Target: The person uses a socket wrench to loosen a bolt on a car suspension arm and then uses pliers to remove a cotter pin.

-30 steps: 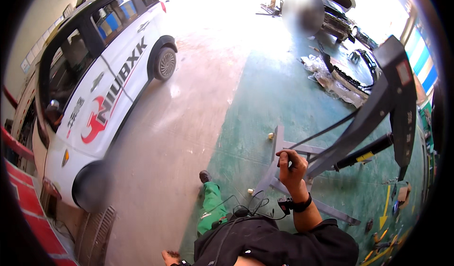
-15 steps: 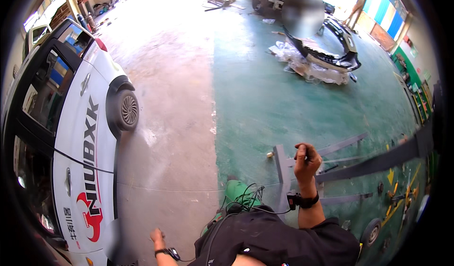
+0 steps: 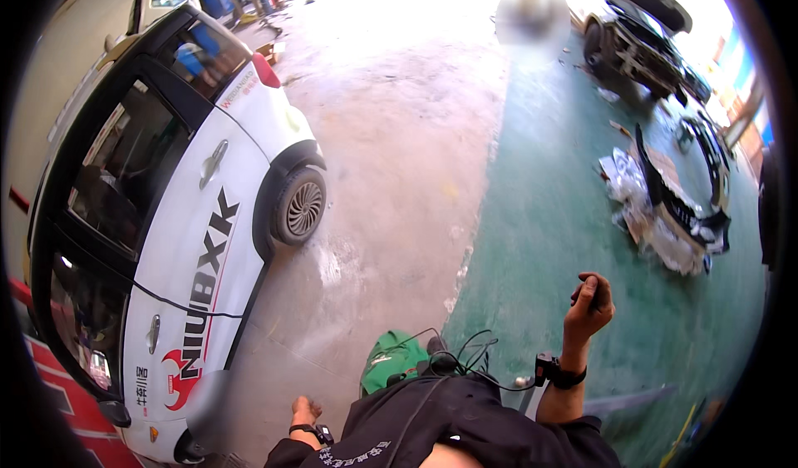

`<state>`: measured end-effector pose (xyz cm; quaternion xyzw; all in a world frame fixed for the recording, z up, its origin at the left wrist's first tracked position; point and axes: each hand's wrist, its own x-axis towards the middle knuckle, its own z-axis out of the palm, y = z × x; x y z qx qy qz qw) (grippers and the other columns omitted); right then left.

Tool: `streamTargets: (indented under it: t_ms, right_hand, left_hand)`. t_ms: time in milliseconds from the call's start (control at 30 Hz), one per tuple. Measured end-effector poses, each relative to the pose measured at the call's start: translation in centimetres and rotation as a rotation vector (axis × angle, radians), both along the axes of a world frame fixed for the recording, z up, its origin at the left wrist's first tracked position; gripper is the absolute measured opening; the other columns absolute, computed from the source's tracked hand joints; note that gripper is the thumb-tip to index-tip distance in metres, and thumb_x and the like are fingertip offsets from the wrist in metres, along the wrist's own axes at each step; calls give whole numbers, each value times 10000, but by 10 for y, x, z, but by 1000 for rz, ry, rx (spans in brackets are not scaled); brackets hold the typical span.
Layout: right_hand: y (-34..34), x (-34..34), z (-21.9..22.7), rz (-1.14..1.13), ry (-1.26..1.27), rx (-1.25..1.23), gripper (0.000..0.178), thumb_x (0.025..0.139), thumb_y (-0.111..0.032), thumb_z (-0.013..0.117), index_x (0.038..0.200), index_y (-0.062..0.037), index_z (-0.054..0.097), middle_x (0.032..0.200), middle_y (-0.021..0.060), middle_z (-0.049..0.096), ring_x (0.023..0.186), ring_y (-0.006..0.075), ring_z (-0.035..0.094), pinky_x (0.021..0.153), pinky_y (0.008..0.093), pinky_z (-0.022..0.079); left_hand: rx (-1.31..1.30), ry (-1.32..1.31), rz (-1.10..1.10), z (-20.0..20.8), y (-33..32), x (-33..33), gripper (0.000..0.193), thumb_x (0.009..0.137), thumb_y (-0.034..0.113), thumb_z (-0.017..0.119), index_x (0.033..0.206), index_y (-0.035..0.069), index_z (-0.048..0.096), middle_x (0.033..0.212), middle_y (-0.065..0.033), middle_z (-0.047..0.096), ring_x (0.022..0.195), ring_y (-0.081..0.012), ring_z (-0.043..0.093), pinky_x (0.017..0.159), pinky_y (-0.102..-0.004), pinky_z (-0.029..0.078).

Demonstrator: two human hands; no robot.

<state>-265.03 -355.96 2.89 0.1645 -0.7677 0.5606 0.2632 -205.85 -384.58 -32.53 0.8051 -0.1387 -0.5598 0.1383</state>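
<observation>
Right hand (image 3: pixel 588 303): raised at chest height over the green floor (image 3: pixel 565 219), fingers curled tight round a small dark tool (image 3: pixel 592 285), gripped so it stays put
Tool axis: roughly upright, tip up and away; most of it hidden in the fist
Left hand (image 3: pixel 304 409): low by the hip, fingers loosely bent, holding nothing
Nearby: white car (image 3: pixel 191 219) at left, detached bumper (image 3: pixel 682 202) well apart at right

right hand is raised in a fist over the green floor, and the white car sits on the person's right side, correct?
Not quite. The head view shows the white car on the person's left, not the right. The rest holds: the right hand is raised in a fist over the green floor.
</observation>
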Motion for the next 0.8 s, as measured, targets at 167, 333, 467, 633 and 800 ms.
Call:
streamTargets:
  t_ms: [167, 333, 467, 633, 800]
  right_hand:
    - [-111, -119, -6, 43, 64, 75, 218, 919, -159, 509, 815, -12, 632, 599, 31, 553, 463, 103, 490, 441, 259, 379]
    - [-221, -223, -15, -22, 119, 155, 259, 932, -175, 484, 806, 4, 624, 628, 71, 565, 467, 150, 494, 444, 295, 376]
    - [-291, -313, -8, -93, 115, 191, 266, 927, -182, 470, 804, 3, 617, 658, 67, 548, 493, 145, 466, 446, 314, 343]
    - [-402, -407, -3, -112, 31, 121, 286, 934, -210, 480, 816, 7, 625, 626, 36, 504, 499, 105, 430, 447, 277, 319]
    - [-525, -511, -37, -122, -12, 69, 329, 988, -248, 463, 803, -16, 605, 553, -10, 438, 481, 60, 403, 435, 231, 276]
  left_hand:
    - [88, -90, 238, -4, -31, -79, 285, 864, 271, 397, 964, 12, 462, 863, -154, 481, 727, -326, 499, 616, -449, 474]
    - [112, -85, 209, -14, -128, -195, 206, 905, 248, 399, 971, 57, 441, 930, -127, 477, 790, -276, 472, 655, -429, 474]
    - [-14, 22, -290, -43, -276, -326, 185, 852, 174, 445, 935, 23, 511, 743, -127, 488, 536, -247, 447, 520, -438, 460]
    - [-543, -468, -944, 30, -475, -563, 282, 786, 221, 561, 909, -1, 683, 966, -272, 665, 969, -409, 636, 871, -459, 494]
    - [-898, -364, -1052, 68, -607, -717, 229, 805, 214, 567, 922, 69, 701, 933, -246, 672, 945, -413, 628, 845, -466, 494]
